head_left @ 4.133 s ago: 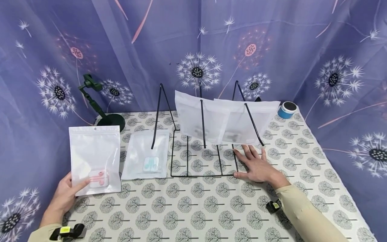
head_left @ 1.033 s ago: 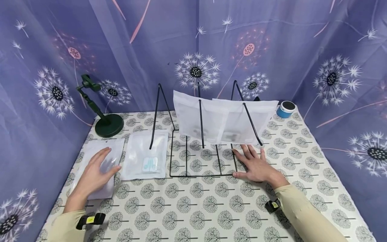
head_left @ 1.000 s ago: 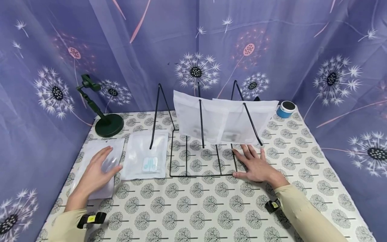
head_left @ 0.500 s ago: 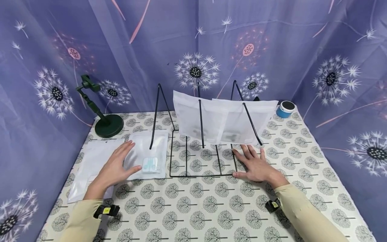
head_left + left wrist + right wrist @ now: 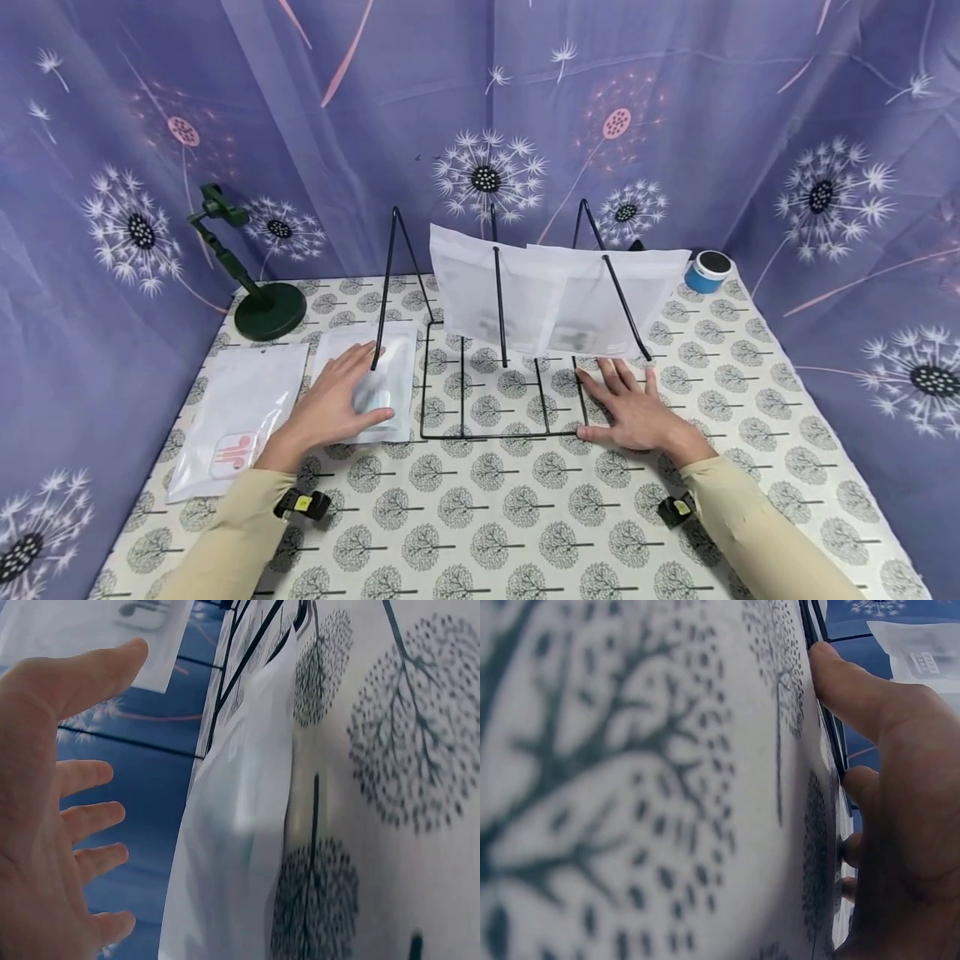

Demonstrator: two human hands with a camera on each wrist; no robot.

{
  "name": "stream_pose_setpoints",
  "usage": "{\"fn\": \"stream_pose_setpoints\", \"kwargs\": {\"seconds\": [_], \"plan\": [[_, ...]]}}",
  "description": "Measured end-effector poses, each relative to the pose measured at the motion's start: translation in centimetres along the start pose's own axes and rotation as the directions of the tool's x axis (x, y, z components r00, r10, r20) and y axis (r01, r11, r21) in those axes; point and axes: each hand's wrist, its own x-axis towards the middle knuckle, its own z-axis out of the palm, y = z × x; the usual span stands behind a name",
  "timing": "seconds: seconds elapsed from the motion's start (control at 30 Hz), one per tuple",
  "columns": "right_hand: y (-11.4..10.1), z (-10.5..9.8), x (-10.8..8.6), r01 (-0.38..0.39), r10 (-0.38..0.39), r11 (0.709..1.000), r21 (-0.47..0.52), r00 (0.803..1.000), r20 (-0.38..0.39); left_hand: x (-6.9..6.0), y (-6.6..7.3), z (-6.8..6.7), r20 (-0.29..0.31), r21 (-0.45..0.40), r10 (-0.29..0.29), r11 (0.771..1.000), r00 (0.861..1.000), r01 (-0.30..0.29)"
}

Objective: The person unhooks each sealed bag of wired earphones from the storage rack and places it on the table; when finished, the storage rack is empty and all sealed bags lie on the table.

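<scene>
My left hand hovers with spread fingers over a white zip pouch, partly hiding its pale blue item. In the left wrist view that pouch lies beside my left hand, and no finger grips it. Another white pouch, with a pink earphone-shaped item, lies flat to the left. My right hand rests, fingers spread, at the right end of the black wire rack. The right wrist view shows my right thumb and fingers against the wire. Two white pouches stand between the rack's uprights.
A dark green stand is at the back left of the patterned tablecloth. A blue round container with a dark top sits at the back right corner. Purple dandelion curtains surround the table.
The pouch with the pink item was let go and now lies flat. My left hand has moved right from above it to above the pouch with the blue item. The right hand stays put.
</scene>
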Motion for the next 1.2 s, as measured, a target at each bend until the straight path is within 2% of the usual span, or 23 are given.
{"fn": "stream_pose_setpoints", "kwargs": {"seconds": [0.3, 0.57, 0.77, 0.93, 1.2], "plan": [[0.1, 0.0, 0.0, -0.008, 0.008, 1.000, 0.005, 1.000, 0.000, 1.6, 1.1, 1.2, 0.059, 0.015, 0.018, 1.000, 0.998, -0.019], [0.0, -0.1, -0.1, -0.001, 0.001, 1.000, 0.019, 1.000, 0.001, 2.5, 2.1, 2.7, 0.110, 0.071, 0.043, 0.996, 0.993, -0.051], [-0.1, -0.1, -0.1, -0.001, 0.001, 1.000, 0.010, 1.000, -0.004, 2.8, 2.5, 3.3, 0.140, 0.111, 0.052, 0.991, 0.989, -0.068], [-0.1, -0.1, 0.0, -0.010, 0.010, 1.000, 0.009, 1.000, 0.012, 2.8, 2.4, 3.8, 0.170, 0.143, 0.044, 0.987, 0.985, -0.069], [0.1, 0.1, 0.0, -0.009, 0.009, 1.000, -0.004, 1.000, 0.007, 2.8, 2.4, 4.3, 0.188, 0.150, 0.029, 0.987, 0.982, -0.058]]}}
